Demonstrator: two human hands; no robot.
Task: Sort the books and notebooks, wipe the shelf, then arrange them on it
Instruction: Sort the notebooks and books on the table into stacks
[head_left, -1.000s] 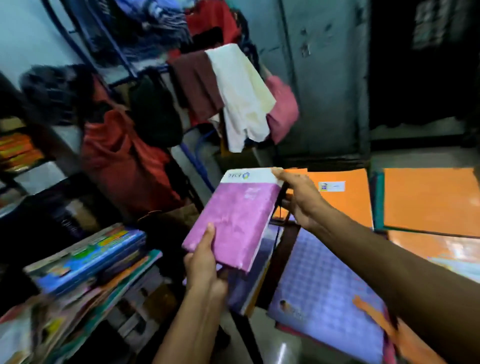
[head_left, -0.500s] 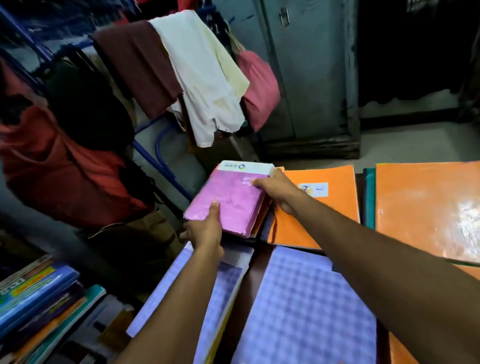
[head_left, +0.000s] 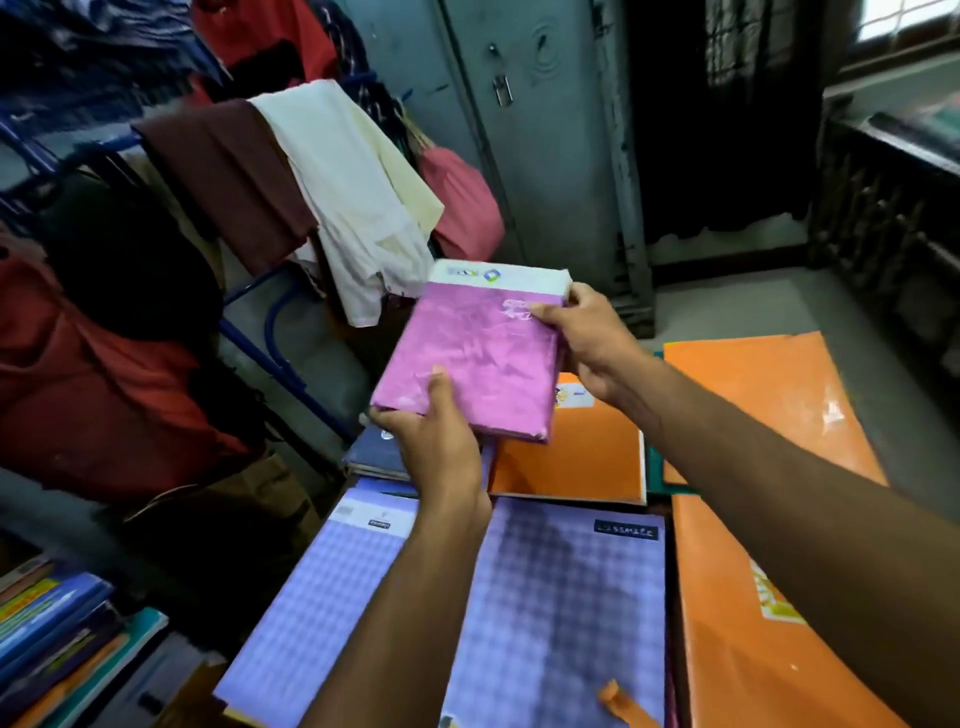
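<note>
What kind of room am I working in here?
Probably a lived-in bedroom or storeroom: clothes draped over a rack, a grey metal cupboard, and notebooks laid out in piles.

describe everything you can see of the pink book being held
The pink book has a glossy, crinkled magenta cover with a white band and small logo along its far edge. It is closed, tilted, held above the orange notebook. The left hand grips its near corner, thumb on top; the right hand pinches its far right edge.
</note>
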